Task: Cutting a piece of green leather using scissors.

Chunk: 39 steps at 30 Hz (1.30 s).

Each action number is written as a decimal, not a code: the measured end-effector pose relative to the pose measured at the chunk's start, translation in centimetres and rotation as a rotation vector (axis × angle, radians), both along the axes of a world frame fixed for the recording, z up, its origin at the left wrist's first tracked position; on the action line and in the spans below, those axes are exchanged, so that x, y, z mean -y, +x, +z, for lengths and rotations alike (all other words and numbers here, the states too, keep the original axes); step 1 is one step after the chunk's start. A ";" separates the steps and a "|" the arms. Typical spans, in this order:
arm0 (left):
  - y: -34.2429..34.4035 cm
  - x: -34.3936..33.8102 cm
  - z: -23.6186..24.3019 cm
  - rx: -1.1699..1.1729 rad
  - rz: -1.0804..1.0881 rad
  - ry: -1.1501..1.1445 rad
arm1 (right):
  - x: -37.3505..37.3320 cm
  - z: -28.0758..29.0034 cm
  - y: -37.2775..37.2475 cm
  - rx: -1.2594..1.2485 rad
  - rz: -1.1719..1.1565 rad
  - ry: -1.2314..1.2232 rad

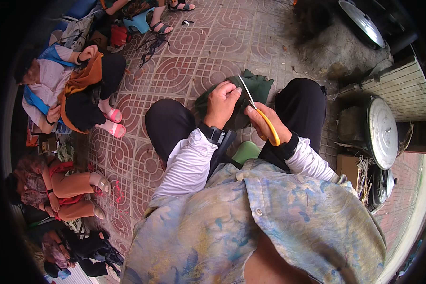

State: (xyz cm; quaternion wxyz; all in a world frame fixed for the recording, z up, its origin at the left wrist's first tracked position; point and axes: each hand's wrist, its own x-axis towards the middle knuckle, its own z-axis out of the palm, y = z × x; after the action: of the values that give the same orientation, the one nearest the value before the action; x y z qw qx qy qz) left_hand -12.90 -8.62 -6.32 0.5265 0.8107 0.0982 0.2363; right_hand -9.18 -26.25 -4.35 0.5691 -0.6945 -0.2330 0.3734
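Observation:
Between my knees a dark green cloth (pixel 256 85) hangs in loose folds. My left hand (pixel 221 102) grips it near its upper middle, fingers curled and thumb pressed against them. My right hand (pixel 266 122) is closed on scissors (pixel 271 128) with yellow handles; their long metal blades point up and left, beside my left thumb and over the cloth. Whether the blade edges touch the cloth I cannot tell. A green plastic object (pixel 246 150), partly hidden, is below my hands between my legs.
Several seated people are at the left, one holding orange cloth (pixel 75 90). A blue stool (pixel 136 24) stands at the top. Along the right are lidded metal pots (pixel 383 128), a concrete stove (pixel 336 52) and a cardboard box (pixel 346 170). The floor (pixel 208 42) has patterned tiles.

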 end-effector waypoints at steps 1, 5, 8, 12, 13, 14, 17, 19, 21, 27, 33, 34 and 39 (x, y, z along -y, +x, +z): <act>0.0 0.0 0.0 0.003 -0.002 -0.001 | 0.0 0.0 -0.1 0.032 -0.024 0.017; 0.1 0.0 -0.1 -0.009 -0.006 0.002 | -0.2 0.2 -0.3 0.047 -0.057 0.040; 0.1 0.1 -0.1 -0.014 -0.006 -0.047 | -0.1 0.5 -0.5 -0.052 -0.072 0.058; 0.3 0.0 -0.3 0.003 -0.004 -0.069 | -0.1 0.7 -0.5 -0.169 -0.065 0.077; 0.4 -0.1 -0.4 0.010 -0.002 -0.074 | -0.1 0.7 -0.4 -0.163 -0.059 0.066; 0.5 -0.4 -0.9 0.008 0.001 -0.075 | -0.1 0.9 -0.4 -0.165 -0.057 0.064; 0.4 -1.2 -1.3 -0.124 -0.034 -0.262 | 0.0 1.0 -0.4 -0.158 -0.023 0.044; 0.3 -1.2 0.2 -0.007 0.018 -0.814 | 0.0 0.6 -0.3 -0.122 0.048 0.051; 0.2 -2.6 -0.1 0.035 -0.015 -0.911 | 0.0 0.1 -0.2 -0.115 0.075 0.038; -0.3 -4.1 0.0 0.182 -0.036 -1.181 | 0.0 -0.6 0.1 -0.070 0.007 0.035; -0.5 -4.7 -0.6 0.171 -0.062 -1.249 | 0.1 -1.3 0.4 -0.060 -0.151 0.157; -0.6 -4.7 -0.8 0.170 -0.071 -1.262 | 0.0 -1.7 0.3 -0.070 -0.178 0.161; -0.7 -4.8 -0.3 0.172 -0.083 -1.270 | -0.1 -1.9 0.6 -0.074 -0.219 0.161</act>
State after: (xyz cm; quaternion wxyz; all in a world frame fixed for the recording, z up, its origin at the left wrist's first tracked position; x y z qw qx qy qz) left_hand -13.55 -3.83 -6.61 0.9187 0.3225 0.1451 0.1757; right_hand -8.57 -26.18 -6.28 0.6687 -0.6535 -0.1639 0.3144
